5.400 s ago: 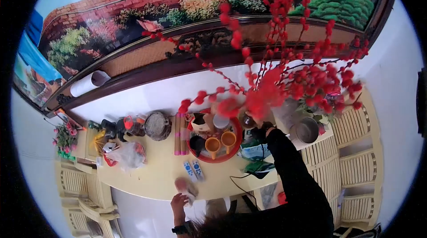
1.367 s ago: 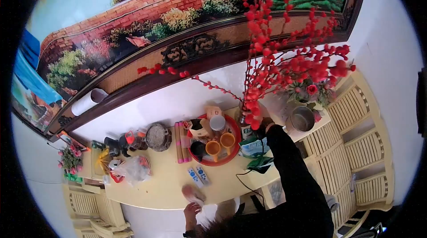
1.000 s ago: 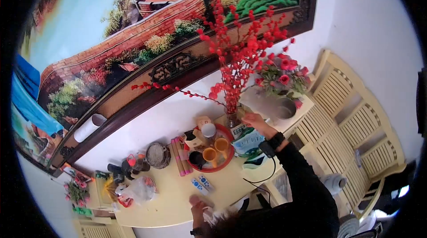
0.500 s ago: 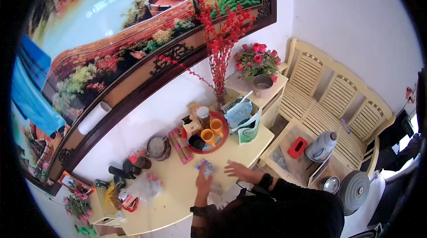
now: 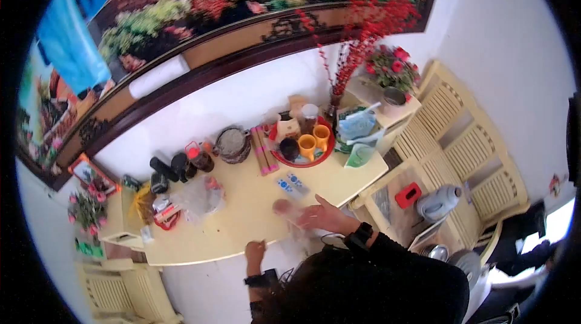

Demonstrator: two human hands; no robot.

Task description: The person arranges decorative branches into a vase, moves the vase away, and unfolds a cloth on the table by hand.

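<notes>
My left hand [image 5: 255,252] is at the table's front edge, its fingers curled in, with nothing visible in them. To its right, my right hand [image 5: 327,216] has its fingers stretched apart. They are beside a blurred, pinkish round-ended item [image 5: 282,206] with a pale, see-through lower part, near the edge of the cream table [image 5: 242,221]. Whether they touch it is unclear. Two blue-and-white remotes [image 5: 293,185] lie just behind. A red tray [image 5: 330,153] bears orange mugs [image 5: 307,147], a black cup [image 5: 289,149] and a jar [image 5: 309,115].
Pink-ended rolls [image 5: 264,151], a stone-like bowl [image 5: 232,144], dark bottles and a plastic bag [image 5: 196,198] stand left. Right are blue and green packages [image 5: 358,124], a vase of red branches [image 5: 334,100], a kettle [image 5: 439,203] and a slatted bench [image 5: 451,142].
The view has swung left. My right hand has left the vase area and come down beside the pinkish item. My left hand has moved away from that item towards the table edge and curled up.
</notes>
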